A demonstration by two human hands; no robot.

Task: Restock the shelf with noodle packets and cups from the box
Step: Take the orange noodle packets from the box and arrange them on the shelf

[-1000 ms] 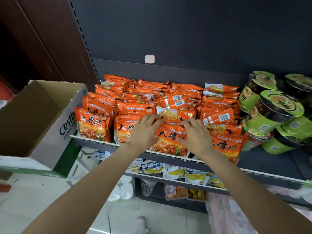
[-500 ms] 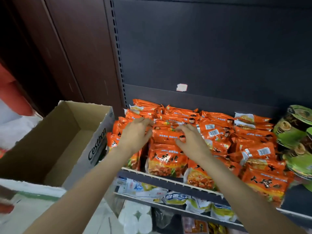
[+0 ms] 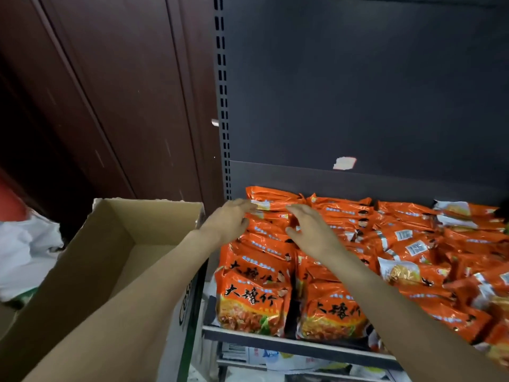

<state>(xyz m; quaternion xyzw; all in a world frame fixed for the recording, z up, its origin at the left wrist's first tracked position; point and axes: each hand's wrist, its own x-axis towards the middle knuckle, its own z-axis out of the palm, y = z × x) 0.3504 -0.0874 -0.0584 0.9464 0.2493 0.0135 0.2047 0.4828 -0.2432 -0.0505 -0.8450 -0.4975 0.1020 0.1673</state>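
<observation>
Fingers straight on both, my left hand (image 3: 230, 221) and right hand (image 3: 312, 230) rest, apparently touching, atop the back orange noodle packets (image 3: 275, 201) filling the shelf (image 3: 275, 339); the cardboard box (image 3: 110, 244) sits left.

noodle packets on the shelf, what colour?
Orange noodle packets, black lettering and a noodle photo on the front; head view.

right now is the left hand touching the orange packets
Cannot tell: in the head view the left hand overlaps the orange packets with straight, blurred fingers, contact unclear.
</observation>
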